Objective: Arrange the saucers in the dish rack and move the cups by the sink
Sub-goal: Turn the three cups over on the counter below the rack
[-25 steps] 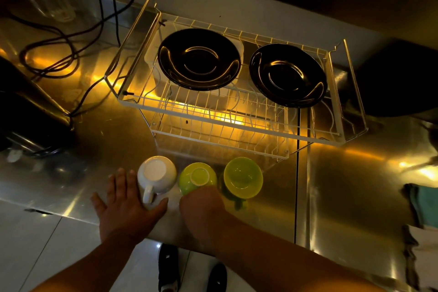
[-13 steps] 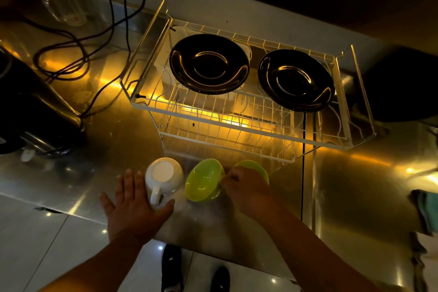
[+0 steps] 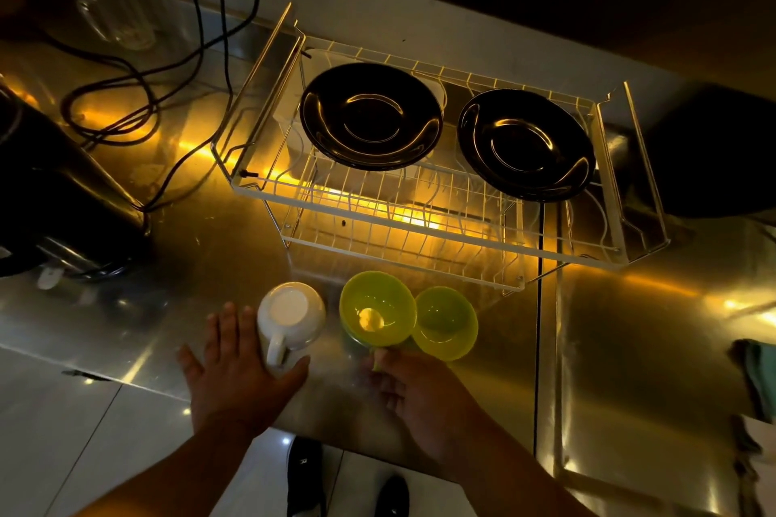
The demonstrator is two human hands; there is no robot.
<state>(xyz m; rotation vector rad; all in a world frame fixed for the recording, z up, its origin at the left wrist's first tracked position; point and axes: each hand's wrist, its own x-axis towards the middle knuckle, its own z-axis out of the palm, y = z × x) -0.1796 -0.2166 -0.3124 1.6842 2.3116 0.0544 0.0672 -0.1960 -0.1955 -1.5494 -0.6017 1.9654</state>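
Two black saucers, one on the left (image 3: 371, 115) and one on the right (image 3: 525, 143), lie in the white wire dish rack (image 3: 420, 222). In front of the rack stand three cups on the steel counter. The white cup (image 3: 292, 317) sits upside down, and my left hand (image 3: 239, 374) lies flat beside it, touching its handle. The left green cup (image 3: 378, 309) is upright with its mouth facing up, and my right hand (image 3: 420, 386) pinches its handle. A second green cup (image 3: 447, 323) stands just right of it.
Black cables (image 3: 138, 88) trail over the counter at the left, near a dark appliance (image 3: 54, 197) and a glass (image 3: 117, 17). A teal cloth (image 3: 756, 374) lies at the right edge. The counter's front edge runs just under my hands.
My right hand turned the left green cup from mouth-down through a tilt to mouth-up, then drew back to its handle. My left hand stayed by the white cup.
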